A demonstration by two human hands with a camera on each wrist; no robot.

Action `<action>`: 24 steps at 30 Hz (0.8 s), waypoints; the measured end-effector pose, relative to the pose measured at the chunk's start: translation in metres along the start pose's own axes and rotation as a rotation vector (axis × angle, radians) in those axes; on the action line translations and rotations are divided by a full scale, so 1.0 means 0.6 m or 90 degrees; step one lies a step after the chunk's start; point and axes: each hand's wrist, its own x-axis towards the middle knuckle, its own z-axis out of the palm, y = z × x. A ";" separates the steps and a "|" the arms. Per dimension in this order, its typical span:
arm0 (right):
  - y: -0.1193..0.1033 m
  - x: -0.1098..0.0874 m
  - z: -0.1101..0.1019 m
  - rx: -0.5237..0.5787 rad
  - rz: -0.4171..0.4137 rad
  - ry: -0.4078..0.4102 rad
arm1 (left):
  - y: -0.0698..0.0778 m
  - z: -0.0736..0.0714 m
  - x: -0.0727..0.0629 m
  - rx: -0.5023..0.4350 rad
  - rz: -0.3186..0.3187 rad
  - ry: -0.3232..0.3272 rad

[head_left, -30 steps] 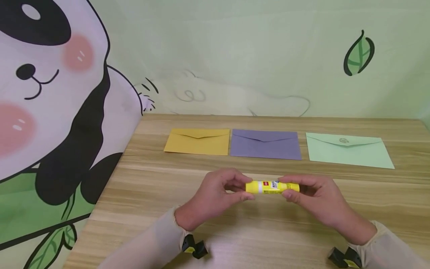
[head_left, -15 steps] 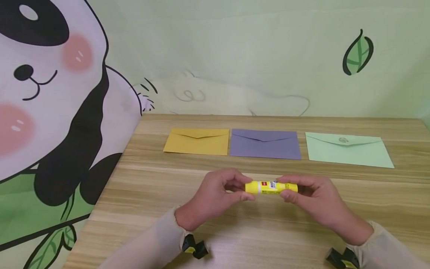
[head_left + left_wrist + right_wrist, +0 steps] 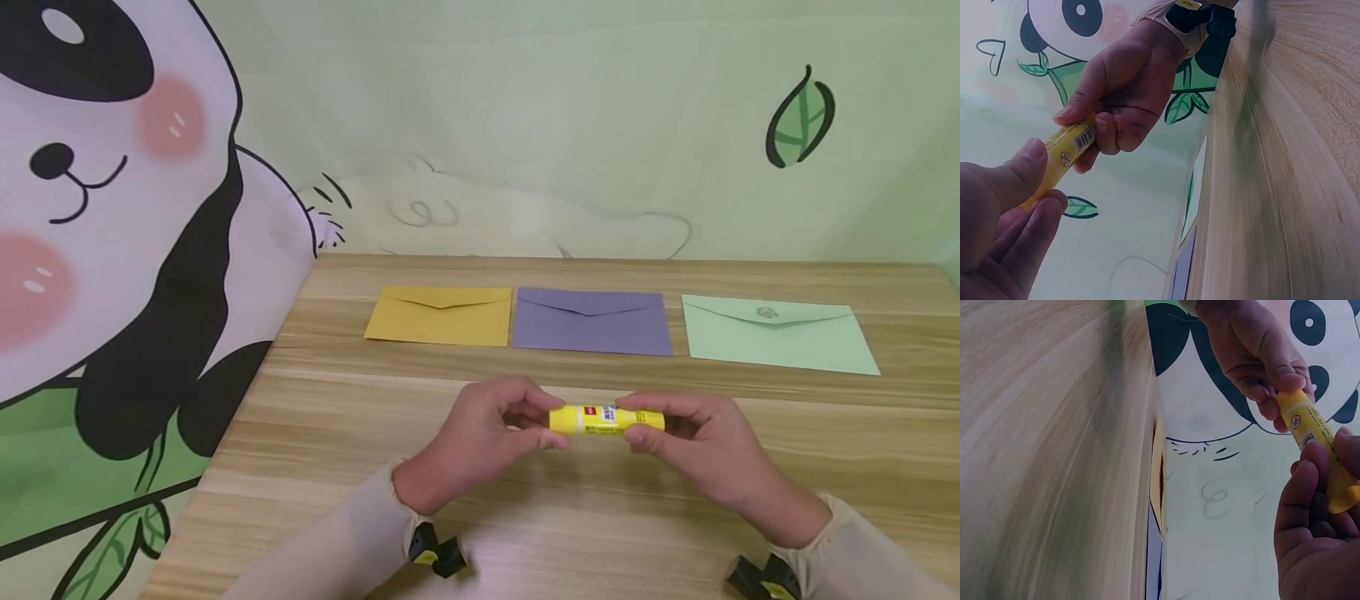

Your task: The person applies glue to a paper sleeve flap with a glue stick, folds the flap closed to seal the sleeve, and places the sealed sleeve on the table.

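A yellow glue stick [image 3: 606, 419] with a printed label lies level between both hands, held above the table. My left hand [image 3: 487, 433] pinches its capped left end between thumb and fingers. On the other end, my right hand [image 3: 720, 446] grips the barrel near the base. The left wrist view shows the glue stick [image 3: 1067, 153] with a barcode on its side and the right hand beyond it. In the right wrist view the cap end of the glue stick [image 3: 1305, 422] points toward the left hand [image 3: 1260, 350], and a pale join line separates cap from barrel.
Three envelopes lie in a row toward the back of the wooden table [image 3: 420, 392]: a yellow one [image 3: 442, 321], a purple one [image 3: 592, 329] and a mint green one [image 3: 780, 342]. Behind them hangs a backdrop [image 3: 525, 125] with a printed panda and leaves.
Almost nothing differs. The right hand and its end of the glue stick have shifted very slightly left; both hands keep their hold, and the envelopes stay in place.
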 end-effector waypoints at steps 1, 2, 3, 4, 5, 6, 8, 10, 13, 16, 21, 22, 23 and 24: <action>0.000 0.000 0.000 0.000 0.000 0.001 | 0.000 0.000 0.000 0.000 -0.002 -0.001; 0.001 0.000 0.000 0.001 -0.001 0.000 | 0.001 0.000 0.000 0.002 -0.004 -0.002; 0.001 0.000 0.000 0.002 -0.003 0.000 | 0.001 0.001 0.001 0.002 -0.006 -0.003; 0.002 -0.001 0.000 0.003 -0.004 -0.001 | 0.001 0.001 0.001 0.002 -0.008 -0.005; 0.002 -0.001 0.000 0.005 -0.005 0.000 | 0.001 0.002 0.001 0.002 -0.009 -0.007; 0.002 -0.001 0.000 0.006 -0.005 0.000 | 0.001 0.002 0.001 0.003 -0.009 -0.008; 0.003 -0.001 0.001 0.008 -0.004 0.000 | 0.002 0.003 0.002 0.007 -0.011 -0.009; 0.003 0.000 0.002 0.010 0.000 0.001 | 0.002 0.003 0.002 0.013 -0.011 -0.007; 0.002 0.000 0.003 0.011 0.005 0.003 | 0.002 0.002 0.002 0.023 -0.012 -0.003; 0.001 0.002 0.004 0.014 0.012 0.005 | 0.002 0.002 0.003 0.027 -0.013 -0.003; -0.001 0.006 0.008 0.056 0.025 -0.010 | 0.001 0.001 0.005 0.022 -0.016 0.004; -0.001 0.007 0.009 0.064 0.027 -0.015 | 0.000 0.001 0.005 0.020 -0.016 0.006; -0.001 0.008 0.010 0.068 0.029 -0.020 | 0.000 0.000 0.005 0.021 -0.015 0.008; 0.000 0.008 0.010 0.070 0.030 -0.023 | 0.000 0.000 0.005 0.024 -0.015 0.009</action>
